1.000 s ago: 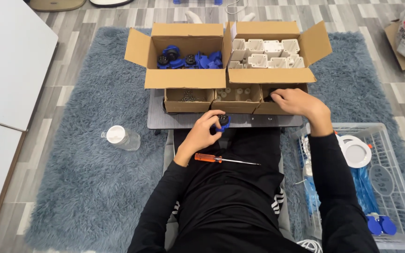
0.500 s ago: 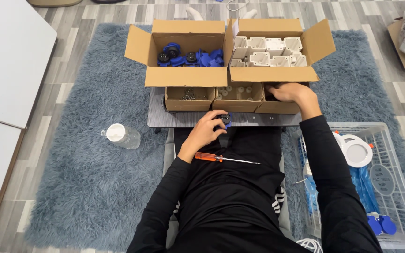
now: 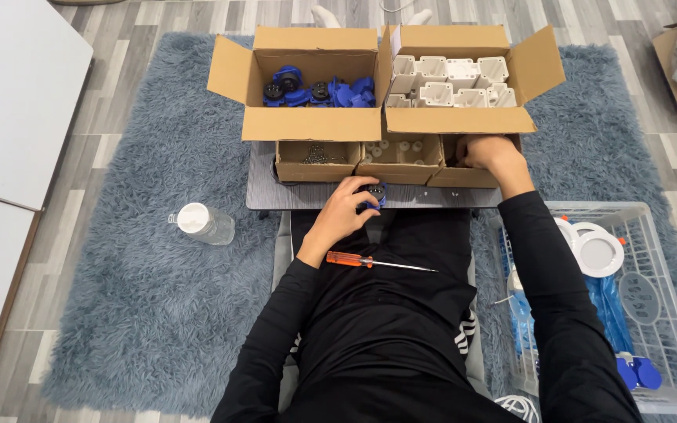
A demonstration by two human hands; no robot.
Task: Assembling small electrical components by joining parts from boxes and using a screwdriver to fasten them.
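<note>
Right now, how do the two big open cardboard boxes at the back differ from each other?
The left cardboard box holds blue and black round parts; the right cardboard box holds white square housings. The parts in the left box lie in a loose jumble, while those in the right box sit in packed rows. Both boxes are brown cardboard, of similar size, with flaps open, standing side by side on the grey rug.
</note>
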